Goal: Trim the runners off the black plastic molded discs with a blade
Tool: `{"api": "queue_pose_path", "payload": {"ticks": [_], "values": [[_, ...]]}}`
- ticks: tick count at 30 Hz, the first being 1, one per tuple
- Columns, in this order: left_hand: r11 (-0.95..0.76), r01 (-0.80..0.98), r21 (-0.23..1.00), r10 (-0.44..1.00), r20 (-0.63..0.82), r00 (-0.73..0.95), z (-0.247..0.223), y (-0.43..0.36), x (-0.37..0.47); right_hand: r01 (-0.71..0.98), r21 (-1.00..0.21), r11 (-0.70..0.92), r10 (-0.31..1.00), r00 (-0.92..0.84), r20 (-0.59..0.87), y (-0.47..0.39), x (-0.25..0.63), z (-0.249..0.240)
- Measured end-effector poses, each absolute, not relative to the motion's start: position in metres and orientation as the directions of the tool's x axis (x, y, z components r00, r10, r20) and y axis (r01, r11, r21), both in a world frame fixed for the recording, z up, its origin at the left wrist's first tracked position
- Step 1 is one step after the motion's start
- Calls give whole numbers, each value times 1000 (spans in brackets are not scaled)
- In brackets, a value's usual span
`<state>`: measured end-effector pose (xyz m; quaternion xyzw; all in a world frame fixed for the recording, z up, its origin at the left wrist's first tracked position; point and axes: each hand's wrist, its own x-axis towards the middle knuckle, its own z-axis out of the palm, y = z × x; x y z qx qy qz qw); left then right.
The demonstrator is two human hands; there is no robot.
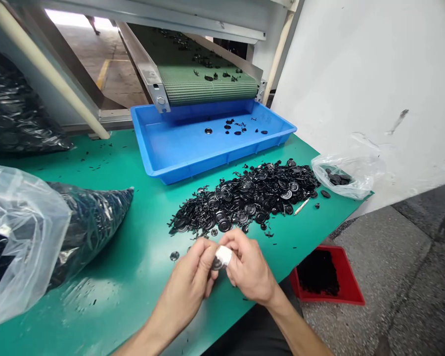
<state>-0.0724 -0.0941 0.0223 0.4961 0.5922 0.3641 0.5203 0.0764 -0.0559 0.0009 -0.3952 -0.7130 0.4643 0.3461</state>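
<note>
My left hand (195,272) pinches a small black round plastic disc (217,263) between its curled fingers and thumb. Close against it, my right hand (249,264) is also closed, its thumb and fingers at the disc's edge. Something white (224,255), apparently a wrapping, covers the right thumb tip. Just beyond both hands spreads a heap of black plastic parts (244,193), round discs mixed with thin branching scraps. One loose black disc (174,256) lies on the green tabletop (141,237) left of my hands. The fingertips partly hide the held disc.
A blue tray (185,153) with a few black parts sits beneath a green conveyor belt (207,91). Filled plastic bags (92,217) stand at left. Right are a small clear bag (359,180), a pale pointed stick (301,207) and, lower down, a red bin (350,282).
</note>
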Motion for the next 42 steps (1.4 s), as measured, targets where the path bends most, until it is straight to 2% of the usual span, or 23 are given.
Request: {"api": "queue_pose_path", "payload": {"ticks": [2,4,6,8,10,12,16,20,23,25,29,33,35,39,42], "values": [[267,116,957,964,-265,-37,25,-87,-78,353,-877,325,890,-428,158,-47,75,3],[264,-39,964,955,-267,-128,27,-80,-84,548,-723,421,892,-395,221,-38,74,5],[236,-228,945,944,-279,-174,30,-74,-90,709,-546,447,893,-392,221,-32,74,7],[230,-377,897,941,-304,-150,33,-70,-93,796,-425,431,901,-400,167,-30,72,8],[252,-468,847,936,-336,-105,34,-69,-95,831,-370,416,909,-390,146,-29,71,9],[269,-512,816,928,-361,-88,35,-68,-98,820,-391,418,908,-384,164,-30,72,9],[361,-506,783,897,-440,-40,33,-67,-101,711,-560,425,901,-389,190,-31,83,8],[453,-358,817,885,-460,71,27,-71,-97,504,-692,518,839,-456,296,-35,95,2],[448,-211,869,894,-429,130,22,-75,-91,353,-713,606,767,-499,404,-40,98,-2],[429,-164,888,899,-403,170,20,-77,-89,304,-713,632,734,-529,426,-44,98,-2],[428,-144,892,901,-409,146,21,-79,-86,267,-792,548,750,-577,324,-52,97,1],[414,-55,908,903,-403,146,24,-80,-85,280,-882,379,855,-471,218,-59,95,1],[385,0,923,911,-380,159,25,-81,-84,281,-896,344,877,-438,199,-59,93,0],[327,84,941,929,-336,156,25,-87,-82,278,-914,296,852,-510,121,-56,91,2],[296,124,947,943,-310,121,23,-90,-80,207,-954,215,857,-508,83,-56,88,1]]}}
